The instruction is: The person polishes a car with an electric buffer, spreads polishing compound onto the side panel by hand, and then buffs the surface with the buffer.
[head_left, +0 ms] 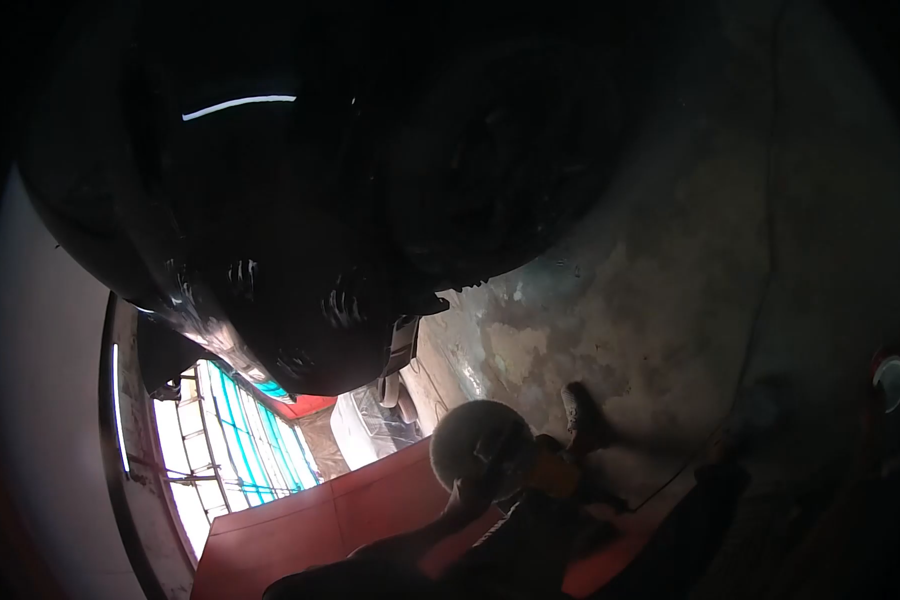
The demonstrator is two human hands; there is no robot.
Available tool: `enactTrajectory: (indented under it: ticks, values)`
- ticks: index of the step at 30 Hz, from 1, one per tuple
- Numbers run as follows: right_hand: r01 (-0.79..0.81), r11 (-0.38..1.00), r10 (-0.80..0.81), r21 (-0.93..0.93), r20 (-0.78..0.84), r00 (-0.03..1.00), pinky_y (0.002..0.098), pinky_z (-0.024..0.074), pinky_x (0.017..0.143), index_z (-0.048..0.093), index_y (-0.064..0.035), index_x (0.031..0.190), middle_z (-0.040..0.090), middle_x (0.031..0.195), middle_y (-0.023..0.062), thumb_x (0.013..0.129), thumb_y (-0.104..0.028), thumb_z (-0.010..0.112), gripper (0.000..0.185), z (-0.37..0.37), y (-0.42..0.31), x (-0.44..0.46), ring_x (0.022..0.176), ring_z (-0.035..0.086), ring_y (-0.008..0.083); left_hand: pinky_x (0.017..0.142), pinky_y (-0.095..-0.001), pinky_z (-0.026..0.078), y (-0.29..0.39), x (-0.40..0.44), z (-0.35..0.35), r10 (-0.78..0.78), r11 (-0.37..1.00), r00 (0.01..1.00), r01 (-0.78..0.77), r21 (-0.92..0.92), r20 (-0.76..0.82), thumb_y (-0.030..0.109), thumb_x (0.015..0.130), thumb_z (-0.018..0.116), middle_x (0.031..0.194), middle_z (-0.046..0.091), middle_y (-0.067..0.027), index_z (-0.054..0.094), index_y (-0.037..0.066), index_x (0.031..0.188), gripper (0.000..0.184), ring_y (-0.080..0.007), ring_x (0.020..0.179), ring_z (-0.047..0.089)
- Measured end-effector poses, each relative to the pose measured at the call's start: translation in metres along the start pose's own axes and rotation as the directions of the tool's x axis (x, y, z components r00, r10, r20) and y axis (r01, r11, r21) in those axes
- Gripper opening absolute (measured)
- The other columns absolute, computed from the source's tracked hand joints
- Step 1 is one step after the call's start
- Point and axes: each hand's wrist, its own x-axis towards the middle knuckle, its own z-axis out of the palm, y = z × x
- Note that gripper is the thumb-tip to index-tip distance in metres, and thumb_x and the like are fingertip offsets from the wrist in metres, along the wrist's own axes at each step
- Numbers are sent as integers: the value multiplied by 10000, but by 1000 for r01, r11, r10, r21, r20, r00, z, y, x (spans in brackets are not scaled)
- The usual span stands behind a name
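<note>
A round, pale pad (480, 445) faces up at the lower middle, on a power tool with an orange body (553, 472). My left hand (473, 492) is closed round the tool beside the pad, with the forearm reaching in from the bottom left. Deep shadow covers the rear of the tool, and my right hand cannot be made out there. Above the pad, apart from it, is a glossy black car body (310, 220) with streaky light reflections.
A shoe (582, 412) rests on the stained concrete floor (660, 300). A dark cable (770, 210) crosses the floor. A white round object (890, 383) lies at the far right. A red panel (300, 520) and a bright window (235, 440) are at the lower left.
</note>
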Motion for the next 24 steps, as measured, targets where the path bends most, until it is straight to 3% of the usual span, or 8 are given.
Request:
enactTrajectory:
  ticks: [3, 6, 13, 16, 19, 20, 22, 24]
  values:
    - [-124, 990, 126, 66, -21, 992, 530, 508, 842, 688, 54, 1066, 685, 998, 300, 916, -495, 593, 577, -60, -67, -38, 956, 648, 475, 595, -388, 527, 3, -7, 0, 10, 1000, 1000, -10, -4, 3, 173, 898, 696, 747, 678, -174, 696, 23, 1087, 242, -214, 689, 714]
    - [-126, 992, 127, 14, -182, 975, 524, 515, 869, 620, 69, 1214, 662, 1091, 322, 907, -523, 597, 668, -33, -40, -31, 1006, 644, 477, 593, -388, 526, 7, -13, 2, 13, 1000, 1000, -13, -21, 6, 169, 895, 697, 745, 678, -172, 696, 21, 1082, 239, -209, 686, 712]
    - [-170, 985, 170, -17, 48, 984, 538, 514, 873, 580, 68, 1265, 662, 1125, 299, 933, -520, 575, 676, -48, -54, -33, 1019, 634, 489, 588, -387, 524, 1, -13, 15, 43, 996, 999, -42, -80, 8, 161, 890, 698, 738, 676, -169, 697, 17, 1070, 231, -199, 679, 707]
    - [-13, 1000, 12, 4, 87, 996, 537, 524, 850, 597, 40, 1254, 668, 1144, 267, 929, -501, 593, 632, -17, -3, -11, 955, 652, 476, 585, -386, 523, -7, -15, 20, 80, 993, 996, -82, -90, -23, 157, 888, 698, 736, 675, -168, 697, 15, 1065, 227, -195, 676, 706]
    - [-90, 996, 79, -20, -320, 944, 504, 542, 834, 630, -2, 1229, 678, 1147, 220, 949, -438, 586, 520, -20, -19, -46, 956, 660, 435, 583, -386, 522, -18, -19, 23, 97, 991, 995, -100, -88, -36, 154, 885, 699, 733, 674, -166, 697, 13, 1060, 224, -191, 674, 704]
    - [-92, 952, -28, -293, -382, 924, 485, 545, 837, 630, -18, 1231, 680, 1147, 203, 953, -435, 587, 503, -18, -19, -58, 973, 659, 414, 582, -383, 521, -15, -22, 16, 29, 992, 999, -26, -125, 25, 145, 875, 702, 730, 674, -164, 696, 8, 1041, 216, -181, 671, 697]
    - [-64, 923, -80, -380, -352, 933, 470, 493, 913, 568, -31, 1294, 606, 1240, 192, 957, -385, 575, 489, -22, -29, -88, 1077, 587, 385, 580, -377, 519, -11, -28, 7, -102, 973, 983, 131, -189, 154, 128, 854, 708, 725, 672, -160, 693, -4, 1004, 200, -160, 664, 685]
    - [67, 942, -142, -329, -210, 967, 455, 441, 988, 506, -44, 1356, 533, 1334, 181, 960, -336, 562, 495, -38, -79, -137, 1181, 515, 356, 544, -375, 494, -21, -36, 11, -15, 954, 998, 32, -299, 60, 163, 882, 698, 684, 661, -169, 716, 8, 916, 160, -163, 599, 649]
